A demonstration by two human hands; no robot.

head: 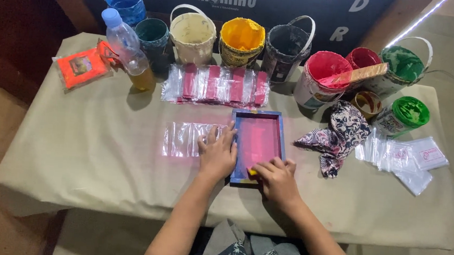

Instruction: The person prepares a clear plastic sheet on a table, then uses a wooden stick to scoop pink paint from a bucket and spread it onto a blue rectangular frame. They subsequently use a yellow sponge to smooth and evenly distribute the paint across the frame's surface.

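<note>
Pressing flat and open, the left hand [217,156] steadies the screen-printing frame [256,140] near the tabletop's front edge; the right hand [278,180] grips a yellow squeegee [253,172]. Printed bags [216,85] lie behind the frame; blank bags [182,139] lie left.

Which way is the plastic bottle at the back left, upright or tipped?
Tipped: the plastic bottle leans with its capped end toward the back left, base by the teal bucket.

Nine paint buckets [242,40] line the desk's [102,161] far edge. One plastic bottle [126,46], one orange packet [80,68], one printing frame [257,143], one patterned cloth [338,135], two hands [217,154].
</note>
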